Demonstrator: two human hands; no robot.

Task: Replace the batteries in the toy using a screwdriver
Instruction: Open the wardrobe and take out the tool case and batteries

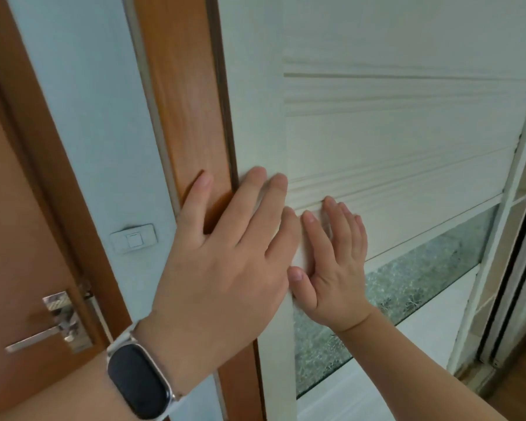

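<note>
Pressing left hand [225,253] flat on the white door [407,141] near its left edge, fingers straight and spread wide, holding nothing; index tip lying over the wooden frame [179,101] just left of the door. Pressing right hand [334,268] flat on the door too, further in from that edge, fingers straight and close together, thumb out, holding nothing. Palms laid flat like this probably to push or slide the door, with no handle on it in view to grab; direction of push not readable. Watch [138,384] on left wrist, low by the door's left edge. Frosted glass [407,284] set low in the door, ribbed mouldings above it. Light switch [133,240] on the wall left of the door; metal lever handle [43,332] further left, on a brown door [19,208]. No toy, screwdriver or batteries anywhere in view: toy out of frame, so nothing to report on its look. Judged as toy work not yet begun.
</note>
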